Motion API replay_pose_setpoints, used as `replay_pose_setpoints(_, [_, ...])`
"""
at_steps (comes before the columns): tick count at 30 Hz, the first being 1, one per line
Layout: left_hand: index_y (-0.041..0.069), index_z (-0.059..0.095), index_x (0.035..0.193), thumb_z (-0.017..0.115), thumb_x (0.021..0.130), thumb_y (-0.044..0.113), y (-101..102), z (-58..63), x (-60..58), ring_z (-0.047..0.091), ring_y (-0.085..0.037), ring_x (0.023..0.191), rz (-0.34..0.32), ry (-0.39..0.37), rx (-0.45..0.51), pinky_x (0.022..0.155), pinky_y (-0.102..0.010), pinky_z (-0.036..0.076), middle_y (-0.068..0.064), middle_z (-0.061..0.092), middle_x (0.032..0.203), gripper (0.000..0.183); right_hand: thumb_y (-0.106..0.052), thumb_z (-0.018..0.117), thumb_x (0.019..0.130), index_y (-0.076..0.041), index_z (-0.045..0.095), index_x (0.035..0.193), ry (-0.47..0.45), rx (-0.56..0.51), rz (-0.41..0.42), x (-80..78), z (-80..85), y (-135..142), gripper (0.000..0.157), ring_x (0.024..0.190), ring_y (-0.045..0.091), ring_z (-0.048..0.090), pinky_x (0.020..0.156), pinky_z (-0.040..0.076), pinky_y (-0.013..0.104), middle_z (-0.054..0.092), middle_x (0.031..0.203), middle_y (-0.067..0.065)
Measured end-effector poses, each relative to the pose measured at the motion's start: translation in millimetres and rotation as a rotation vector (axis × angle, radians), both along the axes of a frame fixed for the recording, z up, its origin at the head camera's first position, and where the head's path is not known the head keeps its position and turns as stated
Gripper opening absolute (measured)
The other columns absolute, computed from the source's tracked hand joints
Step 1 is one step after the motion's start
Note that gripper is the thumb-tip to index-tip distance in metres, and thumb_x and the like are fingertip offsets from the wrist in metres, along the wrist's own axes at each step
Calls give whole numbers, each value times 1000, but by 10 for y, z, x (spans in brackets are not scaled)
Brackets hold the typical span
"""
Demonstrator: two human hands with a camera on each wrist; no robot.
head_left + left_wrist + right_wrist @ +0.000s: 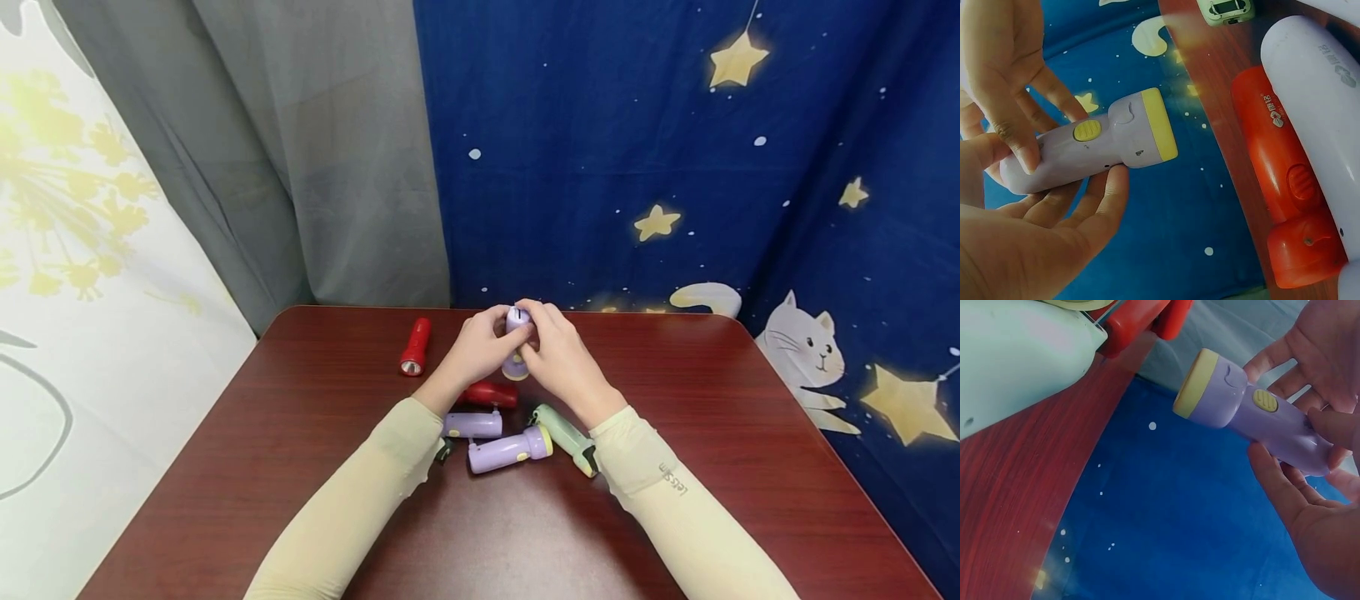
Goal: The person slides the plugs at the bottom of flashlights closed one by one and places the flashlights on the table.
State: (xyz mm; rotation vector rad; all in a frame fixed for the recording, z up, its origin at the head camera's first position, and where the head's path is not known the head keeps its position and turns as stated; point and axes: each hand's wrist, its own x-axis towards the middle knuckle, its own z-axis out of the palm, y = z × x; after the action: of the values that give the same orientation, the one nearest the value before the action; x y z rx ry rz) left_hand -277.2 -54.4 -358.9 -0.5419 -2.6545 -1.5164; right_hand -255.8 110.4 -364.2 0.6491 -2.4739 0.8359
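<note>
Out over the table's far side, my left hand [477,348] and right hand [558,350] hold a purple flashlight [1057,156] between them. Its yellow-rimmed lens end points down toward the table in the head view. Fingers of both hands wrap its barrel around the tail end, thumbs on the near side. In the right wrist view the yellow slide switch [1265,400] on the barrel and the yellow lens ring [1196,384] show uncovered. Beneath my wrists lies a red flashlight [491,394], partly hidden by my left forearm.
Nearer me lie a purple flashlight [504,452] with a yellow ring, another purple one [474,425] and a green one [564,435] beside my right sleeve. A second red flashlight [417,343] lies at the far left. Curtains hang behind the brown table [675,375].
</note>
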Motion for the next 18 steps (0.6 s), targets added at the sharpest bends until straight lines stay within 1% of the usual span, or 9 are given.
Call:
replay_pose_setpoints(7, [1, 65, 137, 69, 101, 33, 1, -9, 0, 76, -29, 111, -12, -13, -2, 98, -46, 63, -17, 77, 125, 48, -7, 71, 95, -5, 58, 140, -29, -5, -5, 0, -11, 5, 47, 102, 32, 68, 95, 60, 46, 67, 122, 18])
replay_pose_setpoints(18, [1, 64, 138, 68, 102, 32, -2, -10, -3, 76, -29, 111, -24, -13, -9, 98, -45, 63, -17, 77, 125, 48, -7, 71, 95, -4, 57, 142, -48, -2, -10, 2, -9, 11, 48, 105, 32, 68, 97, 60, 47, 66, 124, 18])
